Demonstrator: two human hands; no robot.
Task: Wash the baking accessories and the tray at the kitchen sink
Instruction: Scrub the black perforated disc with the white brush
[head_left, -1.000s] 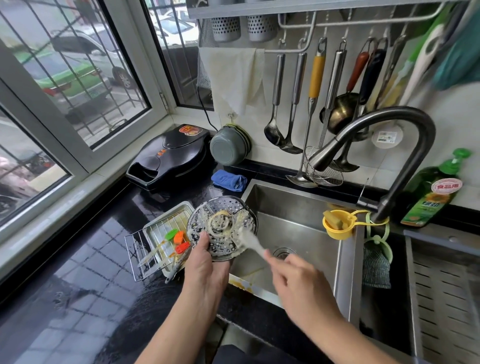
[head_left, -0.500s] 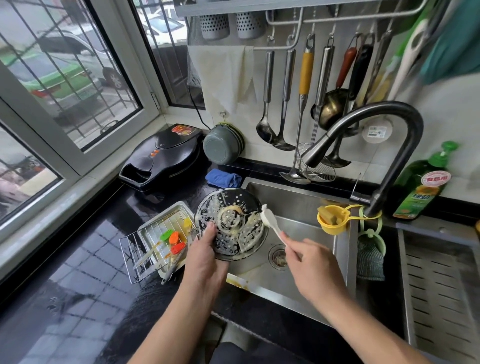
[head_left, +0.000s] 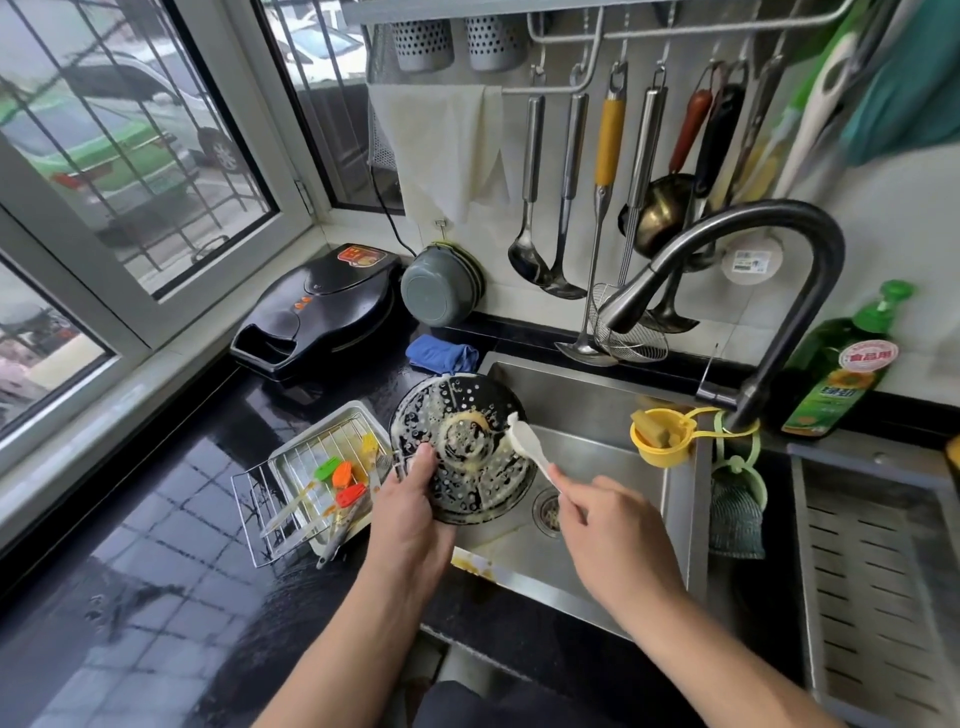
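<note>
My left hand (head_left: 410, 512) grips the lower edge of a round perforated metal plate (head_left: 470, 483), tilted upright over the left end of the steel sink (head_left: 597, 405). Pale batter smears its face. My right hand (head_left: 608, 530) pinches the handle of a white spatula (head_left: 527, 447), whose blade touches the plate's right side. Left of the sink, a metal baking tray (head_left: 358, 415) on a wire rack (head_left: 249, 504) holds silicone brushes with green (head_left: 327, 469), orange (head_left: 343, 474) and red (head_left: 351, 493) heads.
A black faucet (head_left: 779, 270) arches over the sink; a yellow sponge holder (head_left: 662, 436) hangs on it. Green detergent bottle (head_left: 836, 374) at right, drain rack (head_left: 883, 571) beyond. Black electric griddle (head_left: 322, 306), grey bowl (head_left: 439, 288) and blue cloth (head_left: 441, 353) sit behind. Utensils (head_left: 602, 182) hang above.
The plate has turned more upright and shifted right over the sink. My right hand has brought the spatula from the plate's middle to its right edge.
</note>
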